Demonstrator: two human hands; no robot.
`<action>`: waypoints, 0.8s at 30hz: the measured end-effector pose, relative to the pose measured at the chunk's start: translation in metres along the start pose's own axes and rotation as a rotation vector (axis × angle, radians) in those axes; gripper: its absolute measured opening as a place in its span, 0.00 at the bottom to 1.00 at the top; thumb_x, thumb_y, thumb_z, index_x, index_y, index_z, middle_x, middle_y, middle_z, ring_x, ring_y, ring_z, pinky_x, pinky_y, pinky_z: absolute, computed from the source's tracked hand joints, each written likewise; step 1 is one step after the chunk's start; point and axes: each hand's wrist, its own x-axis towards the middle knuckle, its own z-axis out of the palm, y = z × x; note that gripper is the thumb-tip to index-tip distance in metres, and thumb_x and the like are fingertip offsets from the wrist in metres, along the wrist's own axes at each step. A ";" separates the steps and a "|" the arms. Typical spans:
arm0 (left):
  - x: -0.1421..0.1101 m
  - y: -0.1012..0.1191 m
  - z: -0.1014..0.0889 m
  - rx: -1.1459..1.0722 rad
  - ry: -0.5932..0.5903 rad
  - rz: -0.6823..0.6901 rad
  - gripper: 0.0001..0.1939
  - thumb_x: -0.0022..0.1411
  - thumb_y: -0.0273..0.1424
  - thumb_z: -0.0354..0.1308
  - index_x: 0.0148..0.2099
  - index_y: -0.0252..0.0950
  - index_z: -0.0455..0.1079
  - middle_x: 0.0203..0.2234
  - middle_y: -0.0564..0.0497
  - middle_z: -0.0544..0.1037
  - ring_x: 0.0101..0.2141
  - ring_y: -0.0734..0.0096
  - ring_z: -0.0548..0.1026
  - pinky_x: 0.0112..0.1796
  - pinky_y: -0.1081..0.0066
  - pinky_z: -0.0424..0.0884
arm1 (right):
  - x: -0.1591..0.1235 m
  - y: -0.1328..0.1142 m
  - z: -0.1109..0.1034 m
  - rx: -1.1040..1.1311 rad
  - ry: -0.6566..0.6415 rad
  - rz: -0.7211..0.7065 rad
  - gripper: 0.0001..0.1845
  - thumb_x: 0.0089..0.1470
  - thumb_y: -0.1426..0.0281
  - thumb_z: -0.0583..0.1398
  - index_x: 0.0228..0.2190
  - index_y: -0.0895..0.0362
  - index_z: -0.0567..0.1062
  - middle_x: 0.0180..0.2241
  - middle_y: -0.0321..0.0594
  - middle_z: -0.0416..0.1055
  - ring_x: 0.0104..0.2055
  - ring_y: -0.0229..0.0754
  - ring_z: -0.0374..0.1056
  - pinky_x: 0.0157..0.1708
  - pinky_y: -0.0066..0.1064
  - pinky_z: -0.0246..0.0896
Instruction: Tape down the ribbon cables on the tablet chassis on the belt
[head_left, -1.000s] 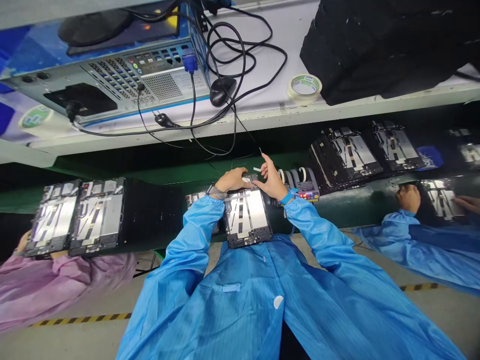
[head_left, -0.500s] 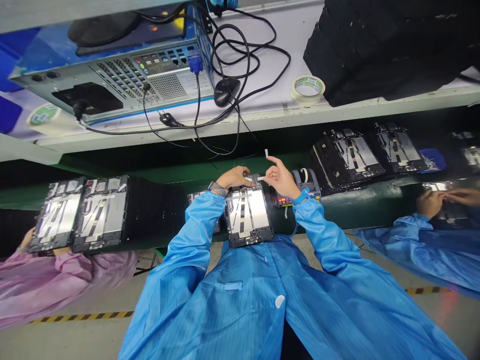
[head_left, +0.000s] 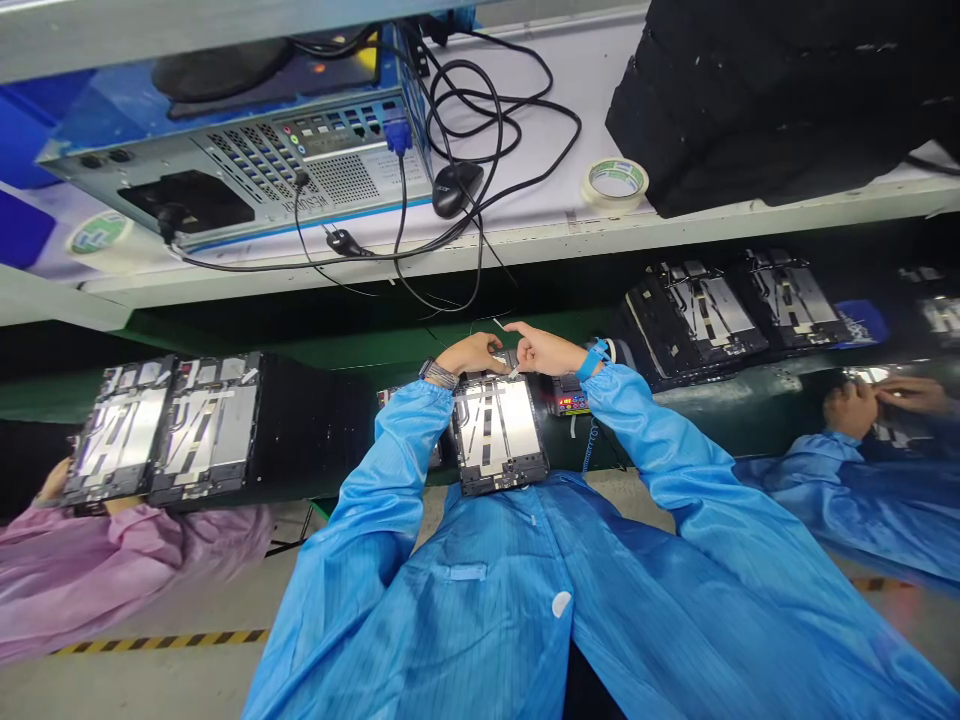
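Observation:
An open tablet chassis (head_left: 499, 430) with silver inner plates lies in front of me on the green belt (head_left: 720, 415). My left hand (head_left: 471, 353) rests curled on its far left corner, pressing down. My right hand (head_left: 546, 351) has come to the far edge beside it, fingers pinched on a small white strip of tape at the top of the tablet. Both hands nearly touch. A tape dispenser (head_left: 574, 400) sits just right of the tablet, partly hidden by my right sleeve.
More open tablets lie on the belt at left (head_left: 169, 425) and right (head_left: 735, 305). A person in pink (head_left: 112, 570) is at left, another in blue (head_left: 870, 470) at right. The shelf above holds a computer case (head_left: 247, 160), mouse (head_left: 456, 188), cables, tape roll (head_left: 615, 182) and black stack (head_left: 787, 90).
My right hand, which was raised with a tape strip on a fingertip, has dropped and moved left to the tablet's far edge beside my left hand. The left hand stayed put.

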 end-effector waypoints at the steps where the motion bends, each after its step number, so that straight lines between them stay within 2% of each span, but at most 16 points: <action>1: 0.000 0.001 0.000 0.002 -0.001 0.000 0.40 0.44 0.48 0.73 0.58 0.39 0.71 0.54 0.47 0.78 0.50 0.58 0.78 0.48 0.69 0.72 | 0.001 -0.001 -0.001 -0.002 -0.020 0.000 0.45 0.51 0.77 0.67 0.65 0.56 0.55 0.27 0.27 0.71 0.26 0.34 0.66 0.31 0.24 0.60; 5: 0.000 0.002 0.000 0.012 -0.003 0.011 0.39 0.44 0.47 0.72 0.58 0.39 0.71 0.55 0.47 0.77 0.51 0.58 0.77 0.48 0.69 0.72 | 0.003 -0.006 -0.002 -0.075 -0.039 0.014 0.46 0.50 0.78 0.68 0.65 0.57 0.55 0.27 0.27 0.71 0.27 0.35 0.66 0.31 0.24 0.59; 16: 0.003 -0.002 0.002 -0.006 0.013 0.011 0.38 0.43 0.45 0.73 0.56 0.39 0.73 0.51 0.46 0.79 0.46 0.59 0.79 0.46 0.69 0.73 | 0.004 -0.016 0.008 -0.266 0.038 0.067 0.50 0.49 0.80 0.69 0.67 0.55 0.55 0.26 0.31 0.73 0.29 0.42 0.70 0.31 0.28 0.58; 21: 0.002 0.000 0.002 -0.005 0.019 0.018 0.35 0.44 0.44 0.73 0.55 0.40 0.73 0.50 0.47 0.80 0.46 0.59 0.79 0.45 0.69 0.73 | 0.003 -0.019 0.011 -0.403 0.146 0.060 0.48 0.48 0.73 0.73 0.66 0.54 0.58 0.29 0.36 0.74 0.35 0.47 0.72 0.36 0.31 0.59; 24: 0.003 -0.003 0.002 0.001 0.016 0.032 0.36 0.44 0.47 0.73 0.55 0.40 0.74 0.50 0.47 0.80 0.47 0.58 0.79 0.46 0.69 0.73 | 0.005 -0.010 0.002 -0.394 0.196 0.125 0.55 0.39 0.64 0.78 0.64 0.54 0.61 0.32 0.38 0.74 0.38 0.49 0.72 0.39 0.33 0.60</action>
